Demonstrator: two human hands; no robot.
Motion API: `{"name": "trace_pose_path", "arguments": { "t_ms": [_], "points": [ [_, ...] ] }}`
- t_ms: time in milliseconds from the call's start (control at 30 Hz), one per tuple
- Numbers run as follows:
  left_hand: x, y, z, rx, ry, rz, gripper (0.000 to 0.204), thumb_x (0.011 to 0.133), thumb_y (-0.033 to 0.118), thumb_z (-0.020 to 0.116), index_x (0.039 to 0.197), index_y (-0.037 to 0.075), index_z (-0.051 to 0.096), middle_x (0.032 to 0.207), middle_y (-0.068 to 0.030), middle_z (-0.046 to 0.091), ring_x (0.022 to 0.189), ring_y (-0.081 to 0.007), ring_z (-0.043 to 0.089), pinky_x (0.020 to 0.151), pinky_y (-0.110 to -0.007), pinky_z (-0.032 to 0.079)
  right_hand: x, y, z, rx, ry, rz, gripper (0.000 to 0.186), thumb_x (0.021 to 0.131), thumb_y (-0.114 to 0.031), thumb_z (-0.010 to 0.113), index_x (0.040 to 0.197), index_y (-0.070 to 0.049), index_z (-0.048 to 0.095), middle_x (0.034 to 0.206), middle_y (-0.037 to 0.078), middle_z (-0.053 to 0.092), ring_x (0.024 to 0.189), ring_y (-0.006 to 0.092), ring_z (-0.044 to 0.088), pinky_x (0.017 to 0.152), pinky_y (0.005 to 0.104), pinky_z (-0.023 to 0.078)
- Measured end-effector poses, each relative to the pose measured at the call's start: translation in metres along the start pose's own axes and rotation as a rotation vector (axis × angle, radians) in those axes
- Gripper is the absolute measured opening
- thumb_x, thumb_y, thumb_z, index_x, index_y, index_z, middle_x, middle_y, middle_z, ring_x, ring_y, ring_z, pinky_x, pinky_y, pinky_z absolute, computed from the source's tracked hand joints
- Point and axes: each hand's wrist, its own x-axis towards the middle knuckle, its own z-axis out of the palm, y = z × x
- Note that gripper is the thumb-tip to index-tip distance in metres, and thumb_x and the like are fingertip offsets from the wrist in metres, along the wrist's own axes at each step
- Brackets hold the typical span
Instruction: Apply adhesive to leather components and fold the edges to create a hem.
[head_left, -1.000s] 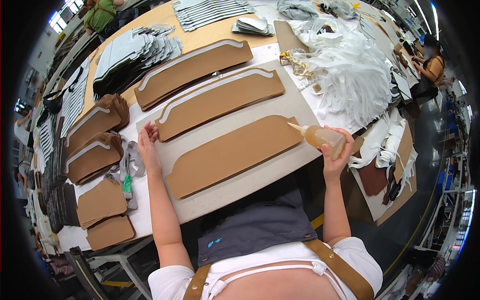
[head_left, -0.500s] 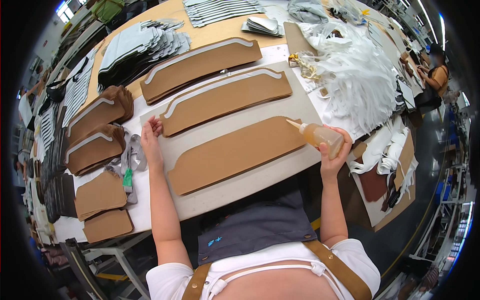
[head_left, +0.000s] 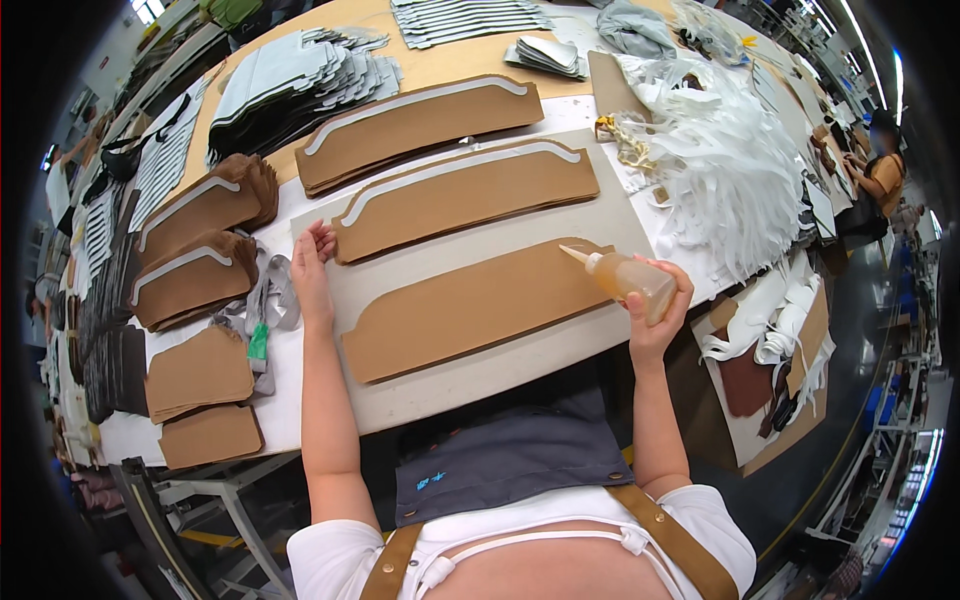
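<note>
My right hand (head_left: 658,300) is shut on a translucent squeeze bottle (head_left: 633,278) of amber liquid, its pointed nozzle angled left over the right part of the nearest brown panel stack (head_left: 470,310). That stack lies plain on a pale board (head_left: 400,400). My left hand (head_left: 313,250) is at the board's left, fingers loosely bent and apart, beside the end of the middle brown stack (head_left: 470,190), which carries a curved white strip (head_left: 460,160). I cannot tell whether it touches that stack. A third such stack (head_left: 420,130) lies farther back.
Smaller brown stacks (head_left: 200,285), grey straps (head_left: 270,300) and plain brown pieces (head_left: 200,370) lie left. Behind are pale cut-piece stacks (head_left: 300,70). A heap of white strips (head_left: 720,180) lies right, scraps (head_left: 760,340) below it. A co-worker (head_left: 880,180) stands at the far right.
The nozzle has moved slightly left over the nearest stack, with my right hand drawing left too. My left hand has shifted a little forward in the picture as the view has moved.
</note>
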Motion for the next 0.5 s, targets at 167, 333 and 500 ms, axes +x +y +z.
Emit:
{"name": "trace_pose_path", "arguments": {
  "t_ms": [167, 333, 500],
  "points": [
    [-0.001, 0.000, 0.000, 0.005, 0.021, 0.011, 0.045, 0.111, 0.035, 0.045, 0.128, -0.003, 0.063, 0.112, -0.0076, 0.066, 0.100, -0.0116, 0.062, 0.092, -0.026, 0.051, -0.006, 0.000, 0.011, 0.038, -0.031, 0.028, 0.053, 0.094, -0.024, 0.075, 0.131, -0.001, 0.045, 0.123, 0.016, 0.053, 0.118, 0.0323, 0.063, 0.103, 0.0433, 0.048],
    [-0.002, 0.003, 0.002, 0.043, 0.008, 0.004, 0.046, 0.112, 0.033, 0.043, 0.130, -0.005, 0.060, 0.115, -0.0093, 0.065, 0.104, -0.0138, 0.062, 0.095, -0.028, 0.051, -0.009, -0.009, 0.026, 0.076, -0.057, 0.045, 0.054, 0.094, -0.025, 0.075, 0.131, -0.002, 0.044, 0.122, 0.016, 0.053, 0.119, 0.0326, 0.062, 0.103, 0.0441, 0.048],
    [-0.004, 0.006, 0.005, 0.024, 0.021, 0.010, 0.045, 0.112, 0.034, 0.044, 0.128, -0.003, 0.062, 0.113, -0.0077, 0.066, 0.101, -0.0121, 0.062, 0.093, -0.027, 0.051, -0.013, -0.014, 0.041, 0.104, -0.102, 0.035, 0.053, 0.094, -0.026, 0.075, 0.130, -0.002, 0.044, 0.122, 0.016, 0.052, 0.118, 0.0329, 0.061, 0.103, 0.0446, 0.048]
  ]
}}
